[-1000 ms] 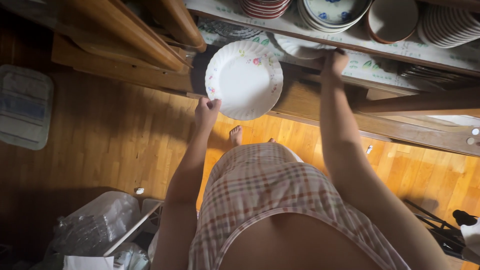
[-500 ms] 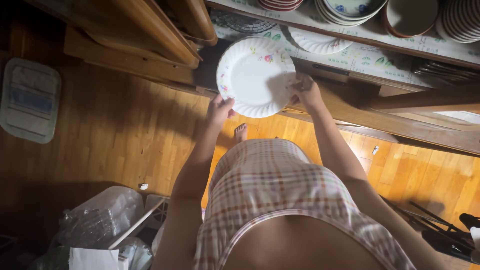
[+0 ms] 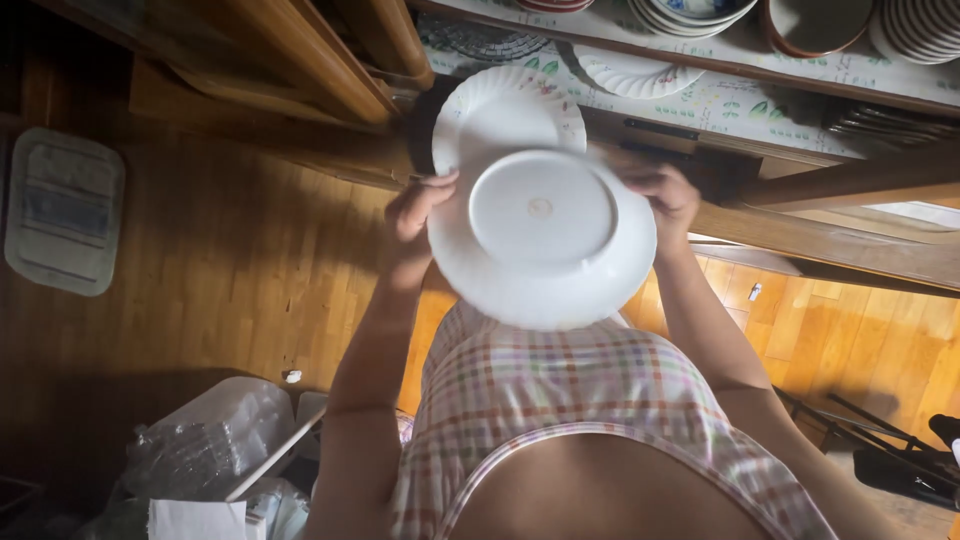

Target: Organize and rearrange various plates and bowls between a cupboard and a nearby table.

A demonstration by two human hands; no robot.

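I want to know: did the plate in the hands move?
Yes. The plate flipped underside up and came down from the shelf, toward the person.

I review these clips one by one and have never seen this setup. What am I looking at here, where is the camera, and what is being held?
The camera sits on a person's head and looks straight down, so you see their checked dress, arms and the wooden floor. No machine is involved, only two bare hands. The left hand and right hand grip opposite edges of a white plate, its underside facing the camera. A second plate with a scalloped rim shows just behind it; who holds it is unclear. Above is a cupboard shelf with a patterned liner and stacked dishes. Plastic bags lie lower left.
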